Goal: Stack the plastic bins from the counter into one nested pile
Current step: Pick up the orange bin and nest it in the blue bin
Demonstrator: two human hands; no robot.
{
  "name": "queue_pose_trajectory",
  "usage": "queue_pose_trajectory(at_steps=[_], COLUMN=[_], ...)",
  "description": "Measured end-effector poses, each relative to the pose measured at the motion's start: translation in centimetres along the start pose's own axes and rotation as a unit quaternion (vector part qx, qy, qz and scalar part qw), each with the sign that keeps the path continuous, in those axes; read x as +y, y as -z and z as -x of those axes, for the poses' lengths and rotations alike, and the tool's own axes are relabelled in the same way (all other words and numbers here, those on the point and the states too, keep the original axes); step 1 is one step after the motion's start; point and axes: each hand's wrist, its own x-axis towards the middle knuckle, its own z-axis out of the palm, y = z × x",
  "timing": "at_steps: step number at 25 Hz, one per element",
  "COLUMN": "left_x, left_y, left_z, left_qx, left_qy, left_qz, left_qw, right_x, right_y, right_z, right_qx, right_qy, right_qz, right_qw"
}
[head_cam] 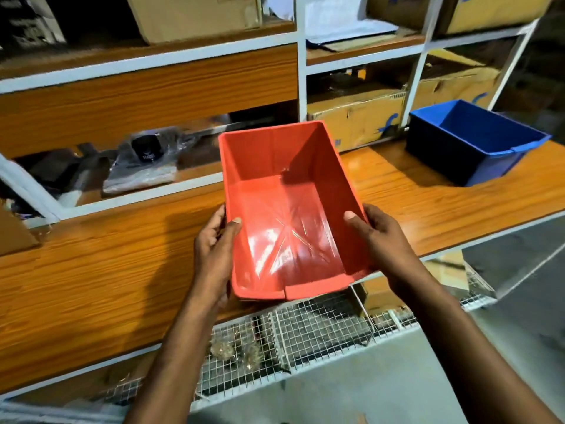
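An empty red plastic bin (284,209) is held over the front edge of the wooden counter (91,270), its open top facing me. My left hand (215,252) grips its left wall, thumb inside the rim. On the opposite wall my right hand (382,240) grips the same way, thumb inside. A blue plastic bin (477,139), also empty, stands on the counter at the far right, apart from the red one.
White-framed shelving rises behind the counter, with cardboard boxes (354,117) behind the red bin and higher up. Plastic-wrapped dark goods (143,160) lie in a shelf opening at the left. Wire mesh baskets (305,332) sit under the counter edge.
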Motion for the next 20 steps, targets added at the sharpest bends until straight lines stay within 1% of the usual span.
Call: queue_pose_trajectory(at_steps=[3,6,9,10,12,14,15,17,20], left_x=[0.1,0.2,1.2,1.8,3.1,3.7,3.9,4.0,3.6], left_y=[-2.6,-5.7,-8.9,-9.9,-12.3,-14.7,-15.8,-17.6,-20.0], left_z=[-1.9,-4.3,-6.2,-6.6,-7.1,-7.8,-7.9,-8.2,-8.5], left_qx=[-0.024,-0.015,-0.019,-0.032,-0.07,-0.082,-0.078,-0.069,-0.035], left_qy=[0.006,0.019,0.021,0.04,0.084,0.101,0.105,0.115,0.121], left_qz=[0.012,0.05,0.104,0.129,0.174,0.178,0.168,0.163,0.126], left_qw=[1.0,0.998,0.994,0.99,0.979,0.975,0.977,0.977,0.984], right_x=[-1.1,-2.1,-4.0,-4.7,-5.7,-6.2,-6.3,-6.3,-5.7], right_y=[2.5,4.7,7.2,7.8,8.7,9.6,10.3,11.8,14.6], right_z=[-2.8,-5.0,-7.6,-8.4,-10.7,-13.2,-14.4,-16.5,-19.2], right_qx=[-0.051,-0.095,-0.132,-0.142,-0.142,-0.126,-0.117,-0.123,-0.153], right_qy=[-0.048,-0.116,-0.127,-0.125,-0.126,-0.152,-0.167,-0.179,-0.154], right_qz=[-0.112,-0.211,-0.264,-0.276,-0.26,-0.21,-0.184,-0.172,-0.159], right_qw=[0.991,0.966,0.947,0.942,0.947,0.957,0.962,0.961,0.963])
